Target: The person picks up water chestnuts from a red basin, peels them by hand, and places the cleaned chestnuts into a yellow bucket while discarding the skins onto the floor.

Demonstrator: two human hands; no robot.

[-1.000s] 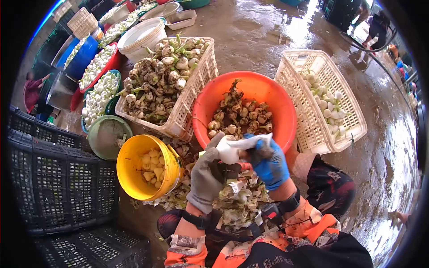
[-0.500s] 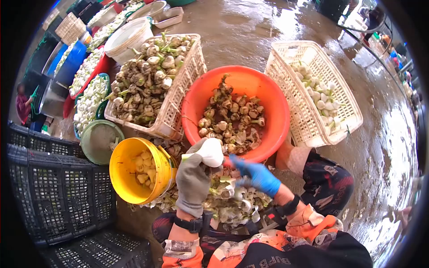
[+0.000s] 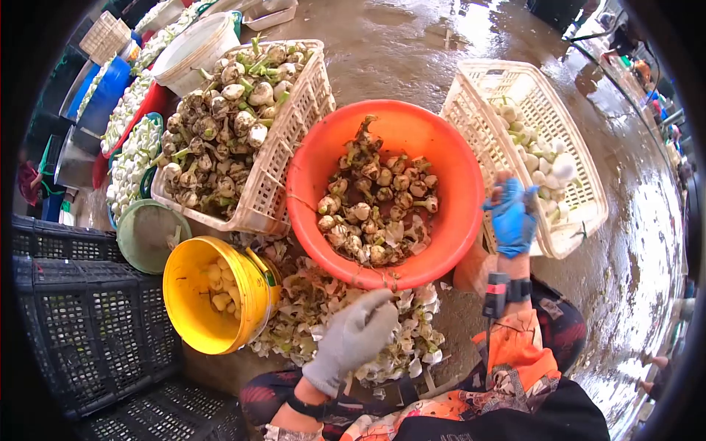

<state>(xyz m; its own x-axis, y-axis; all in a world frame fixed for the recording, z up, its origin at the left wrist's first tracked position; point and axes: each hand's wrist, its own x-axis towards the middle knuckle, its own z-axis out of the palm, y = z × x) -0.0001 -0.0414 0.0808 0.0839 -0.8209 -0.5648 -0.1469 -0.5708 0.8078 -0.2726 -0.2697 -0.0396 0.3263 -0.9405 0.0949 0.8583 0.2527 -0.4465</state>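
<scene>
My left hand (image 3: 354,339), in a grey glove, is over the pile of loose peelings (image 3: 298,309), just below the orange basin (image 3: 456,235). Its fingers are loosely bent, with a gap at the thumb and nothing visible between them. In a blue glove, my right hand (image 3: 510,220) is spread and empty beside the near side of the white crate (image 3: 544,237). A slightly blurred white garlic bulb (image 3: 565,167) is over or among the clean bulbs in that crate. Dirty bulbs (image 3: 382,195) lie in the basin.
A full crate of dirty bulbs (image 3: 213,132) stands left of the basin. The yellow bucket (image 3: 190,309) holds pale cloves. Black crates (image 3: 95,323) are at the left, near a green lidded container (image 3: 147,239). Tubs of white bulbs line the upper left.
The white bulb has left my left hand. My right hand has moved right to the white crate and opened. My left hand has moved lower and slightly right, and the view has shifted slightly.
</scene>
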